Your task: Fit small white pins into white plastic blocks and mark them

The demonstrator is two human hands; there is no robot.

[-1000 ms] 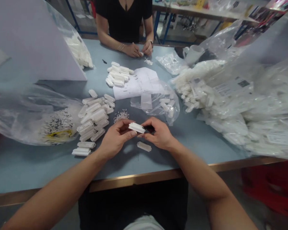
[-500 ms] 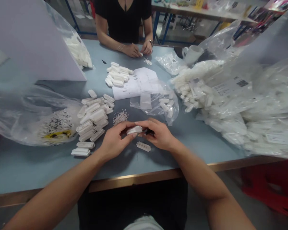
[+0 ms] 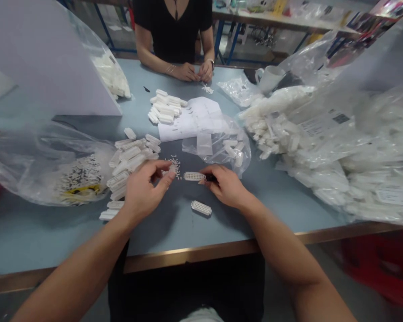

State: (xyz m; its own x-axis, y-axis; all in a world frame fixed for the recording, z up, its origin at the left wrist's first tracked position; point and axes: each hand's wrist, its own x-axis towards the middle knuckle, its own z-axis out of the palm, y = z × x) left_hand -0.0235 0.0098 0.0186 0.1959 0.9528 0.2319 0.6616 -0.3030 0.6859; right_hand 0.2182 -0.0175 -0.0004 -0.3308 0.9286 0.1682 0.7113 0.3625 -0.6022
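Note:
My right hand [image 3: 227, 185] grips a white plastic connector housing [image 3: 194, 176] by its right end, with rows of small holes facing up. Something dark [image 3: 211, 178] also shows between those fingers, too covered to name. My left hand [image 3: 146, 185] is off the housing, its thumb and forefinger apart at the near side of a heap of tiny white pins [image 3: 175, 163]. A second perforated housing [image 3: 201, 208] lies on the table below my right hand. Beside and partly behind my left hand is a pile of white housings [image 3: 130, 150].
A clear bag [image 3: 47, 179] of small pins lies left; large bags [image 3: 322, 134] of white parts crowd the right. Paper sheets [image 3: 191, 118], a small bag [image 3: 233, 147] and more housings [image 3: 164, 107] lie ahead. A co-worker's hands [image 3: 196, 71] are across the table.
My left hand has let go of the white housing and moved left to the pins. The housing stays in my right hand, now with its holes showing.

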